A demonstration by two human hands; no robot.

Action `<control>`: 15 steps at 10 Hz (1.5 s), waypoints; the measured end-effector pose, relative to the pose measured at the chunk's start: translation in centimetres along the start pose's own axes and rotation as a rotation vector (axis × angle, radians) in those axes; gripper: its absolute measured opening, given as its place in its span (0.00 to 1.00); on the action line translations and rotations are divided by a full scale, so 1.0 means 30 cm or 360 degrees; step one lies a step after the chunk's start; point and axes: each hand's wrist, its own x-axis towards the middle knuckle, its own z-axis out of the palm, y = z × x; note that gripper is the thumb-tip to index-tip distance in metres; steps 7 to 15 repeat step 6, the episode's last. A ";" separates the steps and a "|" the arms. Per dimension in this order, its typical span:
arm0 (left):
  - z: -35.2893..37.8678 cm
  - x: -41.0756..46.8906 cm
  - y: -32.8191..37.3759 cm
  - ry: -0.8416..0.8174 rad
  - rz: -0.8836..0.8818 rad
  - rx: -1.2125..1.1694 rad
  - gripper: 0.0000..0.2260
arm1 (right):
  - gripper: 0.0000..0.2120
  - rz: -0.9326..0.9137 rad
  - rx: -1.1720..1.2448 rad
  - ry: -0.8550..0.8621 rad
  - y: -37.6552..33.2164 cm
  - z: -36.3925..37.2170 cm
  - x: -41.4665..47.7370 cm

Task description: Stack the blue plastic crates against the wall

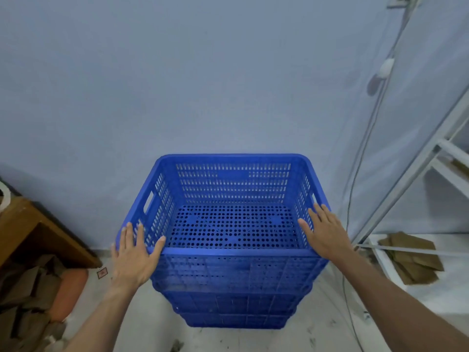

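A stack of blue perforated plastic crates (228, 295) stands on the floor against the pale blue wall (177, 85). The top crate (233, 184) is empty, with slotted sides and a holed bottom. My left hand (133, 255) lies flat at its near left corner, fingers spread, thumb over the front rim. My right hand (326, 233) rests flat on the right rim near the front corner, fingers spread toward the wall. Neither hand curls around the rim.
A wooden table (33, 229) stands at the left with cardboard scraps and an orange object (72, 290) beneath it. A white metal shelf frame (431, 158) with cardboard pieces (411, 255) is at the right. Cables (355, 179) hang down the wall beside the stack.
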 end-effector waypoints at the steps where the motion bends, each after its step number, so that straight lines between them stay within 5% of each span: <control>1: 0.017 -0.049 -0.020 -0.0078 0.0054 -0.0009 0.47 | 0.44 -0.0027 0.0065 -0.0031 0.001 0.005 -0.035; 3: -0.044 -0.154 -0.016 -0.0291 0.0119 -0.0069 0.50 | 0.40 0.0020 0.0043 -0.0133 -0.012 -0.015 -0.180; 5: -0.188 -0.395 -0.025 -0.0468 0.0115 -0.0357 0.46 | 0.37 0.0229 0.0604 0.0134 -0.078 -0.099 -0.524; 6: -0.199 -0.568 -0.109 -0.0629 0.0174 -0.0429 0.40 | 0.26 0.0269 0.0866 0.0479 -0.171 -0.201 -0.732; 15: -0.199 -0.568 -0.109 -0.0629 0.0174 -0.0429 0.40 | 0.26 0.0269 0.0866 0.0479 -0.171 -0.201 -0.732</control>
